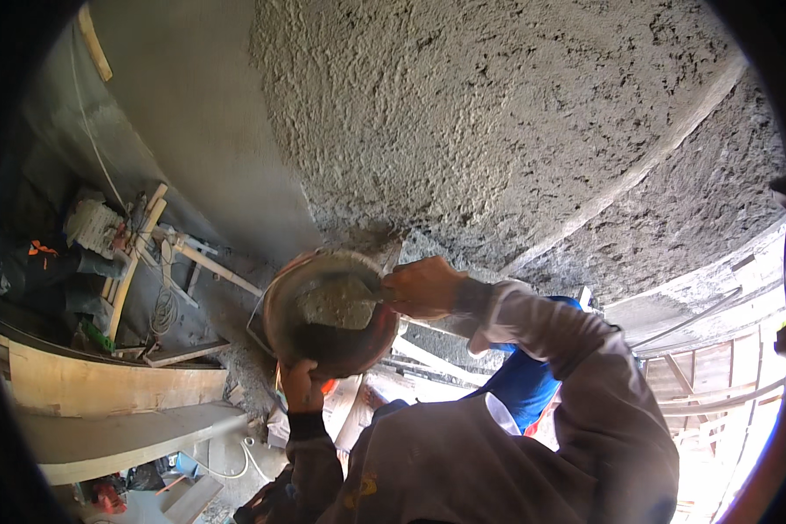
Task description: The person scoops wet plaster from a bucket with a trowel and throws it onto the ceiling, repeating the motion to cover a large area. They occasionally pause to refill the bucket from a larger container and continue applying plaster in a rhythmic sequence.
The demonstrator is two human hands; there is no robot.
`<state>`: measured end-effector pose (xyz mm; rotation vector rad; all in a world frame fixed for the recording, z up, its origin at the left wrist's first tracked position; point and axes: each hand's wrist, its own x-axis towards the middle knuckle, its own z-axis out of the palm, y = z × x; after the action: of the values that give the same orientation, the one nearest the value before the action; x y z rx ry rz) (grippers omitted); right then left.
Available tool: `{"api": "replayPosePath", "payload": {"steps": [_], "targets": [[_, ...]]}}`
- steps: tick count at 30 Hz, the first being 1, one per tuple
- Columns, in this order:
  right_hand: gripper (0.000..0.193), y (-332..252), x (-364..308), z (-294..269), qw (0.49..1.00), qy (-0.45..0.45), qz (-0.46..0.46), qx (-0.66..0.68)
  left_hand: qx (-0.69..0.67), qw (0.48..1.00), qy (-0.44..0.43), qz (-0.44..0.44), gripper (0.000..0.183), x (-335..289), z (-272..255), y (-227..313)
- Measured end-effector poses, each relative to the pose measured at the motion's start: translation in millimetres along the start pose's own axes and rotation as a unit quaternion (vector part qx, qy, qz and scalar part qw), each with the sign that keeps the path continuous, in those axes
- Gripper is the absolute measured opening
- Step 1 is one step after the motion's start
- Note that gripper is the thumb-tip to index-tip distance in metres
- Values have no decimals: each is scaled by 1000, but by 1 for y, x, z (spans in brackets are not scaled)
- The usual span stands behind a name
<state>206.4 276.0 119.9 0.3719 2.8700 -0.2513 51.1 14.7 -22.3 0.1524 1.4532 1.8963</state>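
The left hand [301,384] grips the lower rim of a round pan [330,310], fingers closed under its edge, and holds it up just in front of the wall [515,113]. The pan sits near the middle of the view, tilted toward the person, with a heap of grey mortar [336,304] lying in it.

The right hand [424,286] is closed at the pan's right rim, touching the mortar's edge. It seems to hold a tool, but the tool is hidden behind the fingers and the pan, so what it grips cannot be told. Its grey sleeve [568,341] runs down to the right, over blue cloth [524,384].

The wall fills the upper part of the view. Its right part is coated with rough, wet-looking plaster; its left part [192,105] is smoother and paler. A pale strip [637,166] runs slantwise across the rough coat.

Far below on the left lie wooden slats [135,253], a coil of white cable [162,310] and a white bag [94,225]. Curved boards [105,393] stand nearer, at the lower left.
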Motion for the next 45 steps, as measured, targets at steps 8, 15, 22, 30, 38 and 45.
{"api": "replayPosePath", "payload": {"steps": [8,15,22,30,38,45], "targets": [[31,95,-37,-180,941,-83,-100,312,-115,984,88,-100,60,-23,-17,5],[46,205,-53,-328,889,338,182,252,-37,993,66,-87,40,-36,-4,-4],[17,142,-117,-310,971,168,167,20,473,795,-104,365,38,-9,38,5],[23,56,-70,-43,986,-94,141,1,51,985,-114,120,75,25,112,21],[23,25,24,-4,969,-112,219,-14,-1,997,-68,45,77,26,142,20],[14,-47,26,9,967,163,40,-191,43,996,-81,21,76,21,128,44]]}}
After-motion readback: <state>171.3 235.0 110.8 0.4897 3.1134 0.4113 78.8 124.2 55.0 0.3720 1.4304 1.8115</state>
